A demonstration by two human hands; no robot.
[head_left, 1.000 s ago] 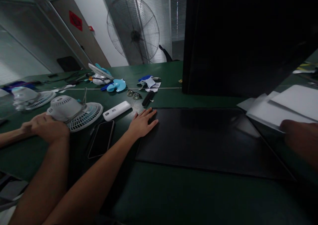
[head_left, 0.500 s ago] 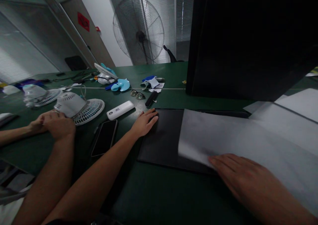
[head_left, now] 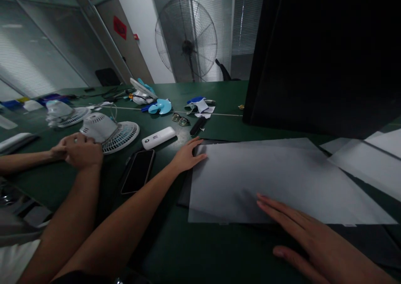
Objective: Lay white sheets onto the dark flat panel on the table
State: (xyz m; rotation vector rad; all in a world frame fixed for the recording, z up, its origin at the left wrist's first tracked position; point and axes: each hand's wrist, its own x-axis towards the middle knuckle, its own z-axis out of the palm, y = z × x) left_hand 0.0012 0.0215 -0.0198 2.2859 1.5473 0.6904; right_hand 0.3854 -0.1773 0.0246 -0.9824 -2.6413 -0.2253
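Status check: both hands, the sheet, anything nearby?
Left hand flat on sheet's left edge. Right hand flat, fingertips on white sheet over black panel. Phone just left, not touching.

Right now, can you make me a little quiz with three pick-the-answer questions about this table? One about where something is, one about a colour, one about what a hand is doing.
1. Where does the phone lie?
A. on the white sheet
B. on the table, between the white fan and the person's left arm
C. under the big black panel

2. What colour is the table?
A. dark green
B. red
C. yellow

3. How is the right hand on the white sheet?
A. curled in a fist
B. pinching a pen
C. laid flat, fingers spread

Right letters: 1 B, the phone lies dark by the white fan; 2 A, the top is green all over; 3 C, the open palm rests at the sheet's near edge, while the left hand touches its far left corner.
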